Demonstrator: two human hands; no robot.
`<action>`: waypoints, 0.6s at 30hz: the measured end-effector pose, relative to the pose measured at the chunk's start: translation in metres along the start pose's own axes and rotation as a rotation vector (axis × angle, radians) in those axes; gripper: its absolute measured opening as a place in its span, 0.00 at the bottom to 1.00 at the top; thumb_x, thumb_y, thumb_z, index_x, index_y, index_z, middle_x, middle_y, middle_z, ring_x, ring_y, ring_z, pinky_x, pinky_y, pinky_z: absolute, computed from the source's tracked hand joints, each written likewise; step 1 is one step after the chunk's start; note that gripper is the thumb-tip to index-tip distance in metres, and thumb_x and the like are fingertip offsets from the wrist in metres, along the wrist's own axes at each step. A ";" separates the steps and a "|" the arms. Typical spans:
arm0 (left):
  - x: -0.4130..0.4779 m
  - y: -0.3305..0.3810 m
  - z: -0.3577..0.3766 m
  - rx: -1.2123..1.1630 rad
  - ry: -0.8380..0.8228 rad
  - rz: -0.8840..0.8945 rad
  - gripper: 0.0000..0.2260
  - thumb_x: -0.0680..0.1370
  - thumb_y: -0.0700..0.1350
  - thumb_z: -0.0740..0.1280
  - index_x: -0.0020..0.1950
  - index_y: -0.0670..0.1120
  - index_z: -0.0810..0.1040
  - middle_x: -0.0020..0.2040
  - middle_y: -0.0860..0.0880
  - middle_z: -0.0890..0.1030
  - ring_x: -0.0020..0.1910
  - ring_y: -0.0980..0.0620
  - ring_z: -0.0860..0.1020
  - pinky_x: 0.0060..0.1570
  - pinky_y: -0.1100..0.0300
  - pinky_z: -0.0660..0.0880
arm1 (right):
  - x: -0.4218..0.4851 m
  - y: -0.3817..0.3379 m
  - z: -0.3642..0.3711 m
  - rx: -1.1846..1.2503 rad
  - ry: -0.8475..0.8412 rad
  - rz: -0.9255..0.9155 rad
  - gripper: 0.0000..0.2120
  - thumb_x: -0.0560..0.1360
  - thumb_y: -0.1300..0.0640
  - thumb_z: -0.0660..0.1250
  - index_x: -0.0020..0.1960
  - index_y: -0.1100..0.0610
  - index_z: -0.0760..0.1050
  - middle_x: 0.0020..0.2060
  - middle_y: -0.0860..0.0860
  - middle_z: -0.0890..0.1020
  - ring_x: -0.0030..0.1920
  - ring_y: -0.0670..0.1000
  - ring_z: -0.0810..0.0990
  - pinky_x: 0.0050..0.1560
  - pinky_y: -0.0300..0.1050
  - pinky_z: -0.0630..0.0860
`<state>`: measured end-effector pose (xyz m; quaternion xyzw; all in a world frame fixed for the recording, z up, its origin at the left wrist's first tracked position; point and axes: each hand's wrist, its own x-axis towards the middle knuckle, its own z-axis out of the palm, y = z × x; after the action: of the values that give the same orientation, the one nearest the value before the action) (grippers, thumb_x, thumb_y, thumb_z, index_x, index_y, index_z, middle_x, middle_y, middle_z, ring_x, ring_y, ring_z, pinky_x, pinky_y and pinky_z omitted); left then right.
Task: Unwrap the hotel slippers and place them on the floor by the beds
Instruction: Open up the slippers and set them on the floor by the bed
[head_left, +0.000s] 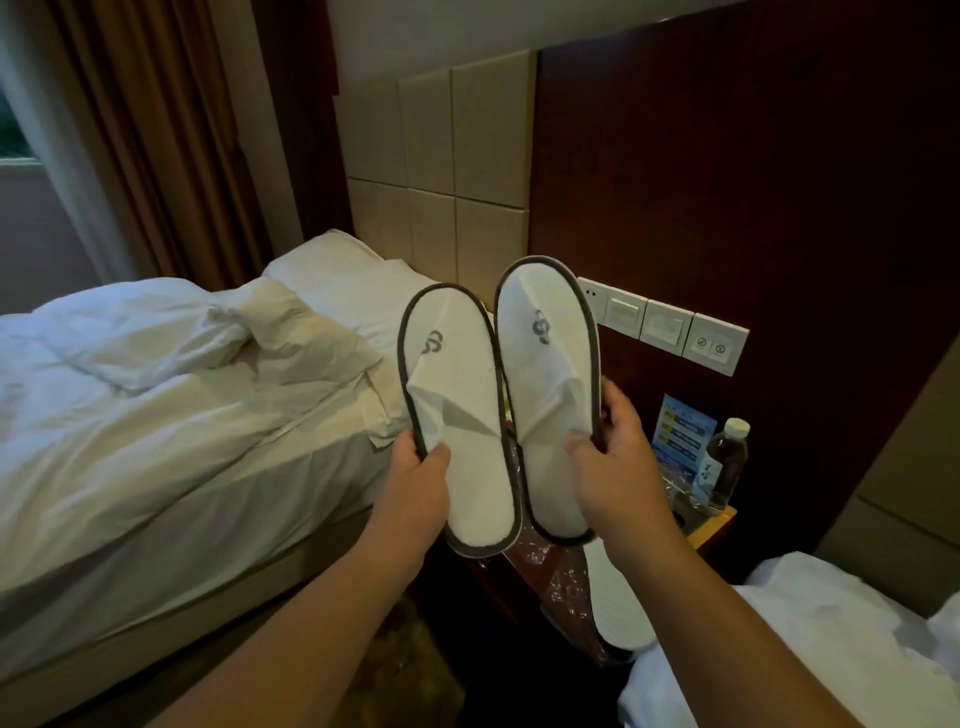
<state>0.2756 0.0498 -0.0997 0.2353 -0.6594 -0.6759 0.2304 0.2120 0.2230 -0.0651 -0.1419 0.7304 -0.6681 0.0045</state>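
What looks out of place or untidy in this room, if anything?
A crumpled clear wrapper lies on the nightstand below the held slippers, and another white slipper juts past its edge. The left bed's duvet is rumpled. The held slippers look undamaged.

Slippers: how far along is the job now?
Done: this pair is bare of plastic. In hand: the left hand holds the left slipper, the right hand the right slipper. Left: setting them on the floor; another white slipper lies by crinkled plastic below.
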 end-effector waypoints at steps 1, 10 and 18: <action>-0.002 0.002 -0.003 0.001 0.008 -0.003 0.10 0.83 0.49 0.60 0.64 0.58 0.70 0.53 0.58 0.80 0.50 0.58 0.79 0.40 0.61 0.75 | -0.001 -0.001 0.000 0.003 0.012 -0.015 0.32 0.79 0.58 0.62 0.66 0.22 0.57 0.59 0.37 0.73 0.54 0.43 0.76 0.45 0.42 0.75; -0.027 0.020 -0.015 -0.048 0.000 -0.003 0.06 0.83 0.54 0.59 0.55 0.66 0.73 0.44 0.65 0.83 0.42 0.65 0.82 0.36 0.66 0.75 | -0.019 -0.001 0.020 -0.029 0.068 -0.016 0.12 0.79 0.57 0.62 0.44 0.42 0.79 0.48 0.44 0.79 0.45 0.45 0.77 0.38 0.39 0.71; -0.044 0.031 -0.015 -0.007 -0.003 0.062 0.11 0.82 0.60 0.58 0.63 0.63 0.71 0.51 0.58 0.82 0.46 0.59 0.82 0.37 0.62 0.77 | -0.039 -0.018 0.050 -0.083 -0.069 -0.127 0.27 0.60 0.34 0.74 0.56 0.42 0.77 0.54 0.38 0.76 0.51 0.39 0.78 0.46 0.40 0.79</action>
<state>0.3192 0.0646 -0.0685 0.2127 -0.6642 -0.6712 0.2511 0.2632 0.1814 -0.0600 -0.2109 0.7463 -0.6310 -0.0185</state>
